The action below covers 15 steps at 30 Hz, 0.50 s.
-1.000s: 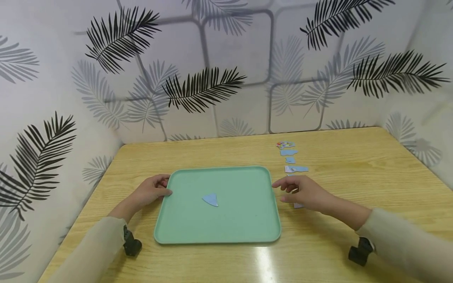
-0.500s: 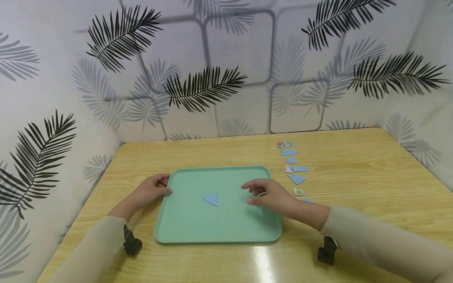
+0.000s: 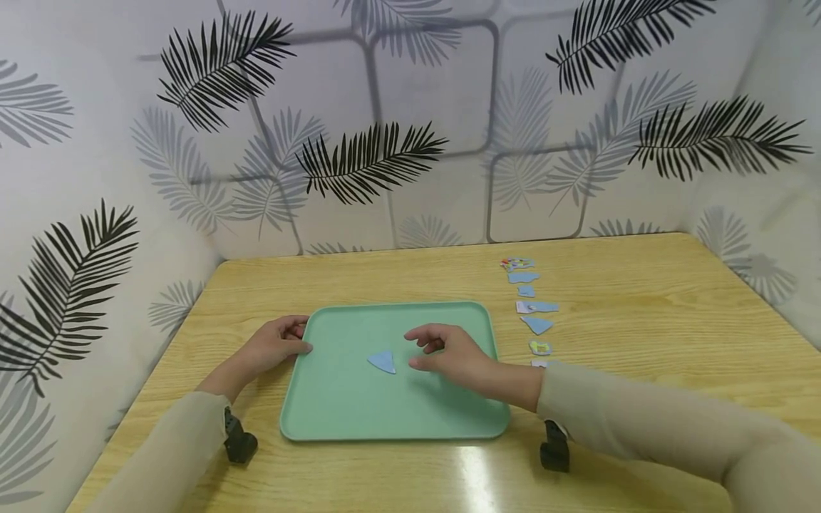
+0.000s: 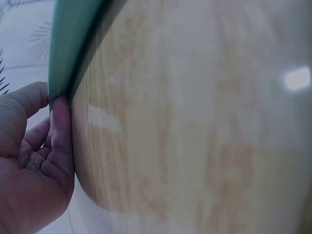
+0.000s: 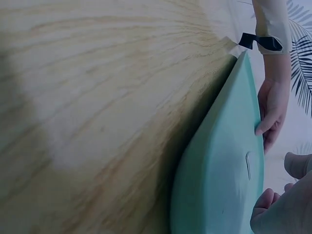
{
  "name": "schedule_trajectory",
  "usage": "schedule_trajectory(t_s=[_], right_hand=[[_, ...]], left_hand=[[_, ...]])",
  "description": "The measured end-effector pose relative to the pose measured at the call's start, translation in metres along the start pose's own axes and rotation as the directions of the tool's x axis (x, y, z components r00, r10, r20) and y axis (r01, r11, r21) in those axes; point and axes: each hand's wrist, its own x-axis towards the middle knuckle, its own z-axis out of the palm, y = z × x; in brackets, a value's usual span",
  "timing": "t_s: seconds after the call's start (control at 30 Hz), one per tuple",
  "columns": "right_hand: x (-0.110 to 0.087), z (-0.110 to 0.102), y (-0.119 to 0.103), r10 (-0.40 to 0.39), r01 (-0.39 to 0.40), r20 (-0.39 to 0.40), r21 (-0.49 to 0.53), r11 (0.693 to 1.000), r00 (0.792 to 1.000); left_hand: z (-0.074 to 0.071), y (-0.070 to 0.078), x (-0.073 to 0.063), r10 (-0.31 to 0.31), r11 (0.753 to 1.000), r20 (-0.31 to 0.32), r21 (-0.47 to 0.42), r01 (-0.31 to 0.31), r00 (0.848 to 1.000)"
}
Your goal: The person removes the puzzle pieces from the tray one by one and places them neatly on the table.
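Note:
A mint-green tray (image 3: 333, 417) lies on the wooden table, with one flat light-blue piece (image 3: 383, 361), roughly triangular, a little left of its middle. At the tray's left rim, my left hand (image 3: 274, 343) pinches the edge. The left wrist view shows the thumb on one side of the tray wall (image 4: 73, 39) and fingers (image 4: 59, 117) low against the other. My right hand (image 3: 452, 354) hovers over the tray's right half, thumb and fingers apart, holding nothing. Its fingertips point toward the light-blue piece, a short gap away.
Right of the tray, several flat pieces lie in a column on the table, among them a multicoloured one (image 3: 517, 263), a blue triangular one (image 3: 537, 325) and a yellow-patterned one (image 3: 541, 348). My right forearm partly covers the nearest. A leaf-patterned wall (image 3: 436, 192) stands behind the table.
My right hand has moved left from the tray's right edge to above the tray, near the light-blue piece. The left hand and the tray have stayed in place.

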Motion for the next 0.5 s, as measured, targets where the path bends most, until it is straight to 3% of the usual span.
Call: schedule_trajectory(t_s=[0.5], right_hand=[[0.022, 0.021, -0.013, 0.030, -0.031, 0.071, 0.007, 1.000, 0.997]], left_hand=[[-0.002, -0.001, 0.001, -0.010, 1.000, 0.004, -0.003, 0.010, 1.000]])
